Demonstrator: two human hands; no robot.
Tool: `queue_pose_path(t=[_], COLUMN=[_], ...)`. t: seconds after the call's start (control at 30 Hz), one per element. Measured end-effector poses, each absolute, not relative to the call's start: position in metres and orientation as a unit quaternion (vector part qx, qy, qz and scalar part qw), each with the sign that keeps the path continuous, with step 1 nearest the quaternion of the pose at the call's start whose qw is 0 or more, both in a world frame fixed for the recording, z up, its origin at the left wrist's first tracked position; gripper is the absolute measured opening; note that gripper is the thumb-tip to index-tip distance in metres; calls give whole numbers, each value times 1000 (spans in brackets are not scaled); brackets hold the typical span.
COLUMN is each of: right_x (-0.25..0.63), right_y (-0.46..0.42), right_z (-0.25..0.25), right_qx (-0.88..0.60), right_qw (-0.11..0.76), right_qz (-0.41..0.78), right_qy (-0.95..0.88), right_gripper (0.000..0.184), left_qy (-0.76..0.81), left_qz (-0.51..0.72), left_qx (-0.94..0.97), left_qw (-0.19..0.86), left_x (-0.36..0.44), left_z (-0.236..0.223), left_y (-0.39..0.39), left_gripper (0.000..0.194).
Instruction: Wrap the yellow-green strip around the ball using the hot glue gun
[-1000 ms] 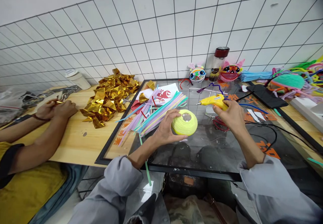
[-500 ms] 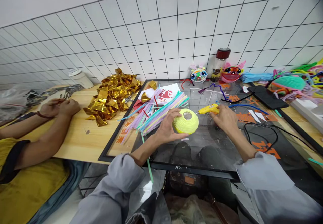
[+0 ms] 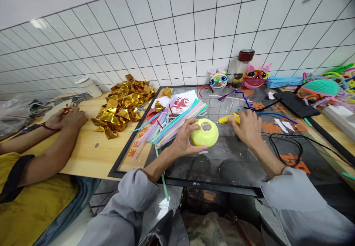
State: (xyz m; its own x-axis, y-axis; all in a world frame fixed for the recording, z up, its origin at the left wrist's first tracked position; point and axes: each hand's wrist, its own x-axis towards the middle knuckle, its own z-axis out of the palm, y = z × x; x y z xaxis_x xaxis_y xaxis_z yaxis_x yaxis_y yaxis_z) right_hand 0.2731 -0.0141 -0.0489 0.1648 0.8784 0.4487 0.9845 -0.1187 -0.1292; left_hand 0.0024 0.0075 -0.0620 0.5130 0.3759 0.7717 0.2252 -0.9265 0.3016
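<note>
My left hand (image 3: pixel 184 139) grips a round yellow ball (image 3: pixel 204 136) from its left side, thumb below and fingers above. The ball looks wrapped in coiled strands and has a clear round spot on top. In my right hand (image 3: pixel 247 128) is a yellow glue gun (image 3: pixel 227 119), its metal nozzle pointing left at the ball's right side; I cannot tell whether the tip touches. Left of the ball lies a bundle of pastel pipe cleaners (image 3: pixel 177 122) on a white paper (image 3: pixel 186 100) with a red print.
Crumpled gold foil pieces (image 3: pixel 122 103) lie left, beside a co-worker's hands (image 3: pixel 66 119). Two decorated animal heads (image 3: pixel 218 79) and a bottle (image 3: pixel 242 68) stand by the tiled wall. A black phone (image 3: pixel 296 103), a black cable (image 3: pixel 301 151) and colourful pipe cleaners (image 3: pixel 344 78) are at right.
My right hand has brought the glue gun left and down, so its nozzle now meets or nears the ball's right side. My left hand stays around the ball.
</note>
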Motion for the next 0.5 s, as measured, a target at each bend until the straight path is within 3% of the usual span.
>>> queue_pose_path(t=[0.3,0.43,0.5], right_x=[258,246,243], right_y=[-19,-25,-26], right_z=[-45,-42,-42], right_qx=[-502,-432,-428], right_qw=[486,537,542], right_qz=[-66,-43,-45], right_qy=[-712,-724,-722], right_gripper=[26,9,11], left_qy=[166,172,181], left_qz=[473,485,481], left_qx=[861,853,852], left_qw=[82,89,100], left_x=[4,5,5], left_z=[-65,-67,-67], left_y=[10,10,9], left_gripper=[78,82,85])
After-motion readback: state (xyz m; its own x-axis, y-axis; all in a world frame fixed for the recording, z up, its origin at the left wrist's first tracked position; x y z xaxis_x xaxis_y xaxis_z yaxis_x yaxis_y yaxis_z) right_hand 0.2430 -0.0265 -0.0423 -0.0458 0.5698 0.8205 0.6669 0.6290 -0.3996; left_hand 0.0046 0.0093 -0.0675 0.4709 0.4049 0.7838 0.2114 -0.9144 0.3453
